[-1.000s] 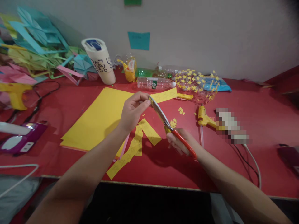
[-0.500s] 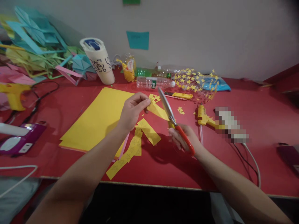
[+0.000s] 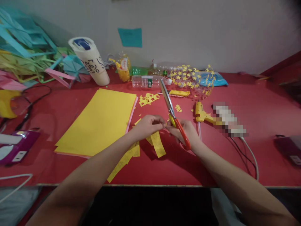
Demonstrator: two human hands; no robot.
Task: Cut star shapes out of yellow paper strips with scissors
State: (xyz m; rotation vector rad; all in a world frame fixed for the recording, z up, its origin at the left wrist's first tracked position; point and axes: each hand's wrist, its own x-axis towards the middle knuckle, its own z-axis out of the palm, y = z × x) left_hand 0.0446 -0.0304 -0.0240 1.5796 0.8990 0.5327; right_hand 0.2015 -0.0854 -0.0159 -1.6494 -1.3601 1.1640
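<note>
a red tabletop fills the scene, with a worn, pale near edge. behind it rises a plain grey wall, with a blue note stuck on it left of the middle.

the scissors are near the middle, in the right hand, which grasps the red and yellow handles; the blades point to the far side and look closed. the left hand is just beside it, thumb and fingers drawn together at the tips. whether something small is pinched there, i can't tell.

yellow strips are under and near the left hand, partly covered by it and the left forearm. that forearm also cuts across the near right corner of the stack of yellow sheets.

beyond the hands are scraps with star-shaped holes, a yellow cutter and a little heap of stars. the scissor blades overlap the view toward the cutter and the clear bottle lying behind it. farther right is a clear plastic thing dotted with yellow stars, next to a blue packet.

on the right, a yellow glue gun lies near a pixelated object. on the far left, a white tumbler stands by a heap of folded paper; a purple object is nearer.
</note>
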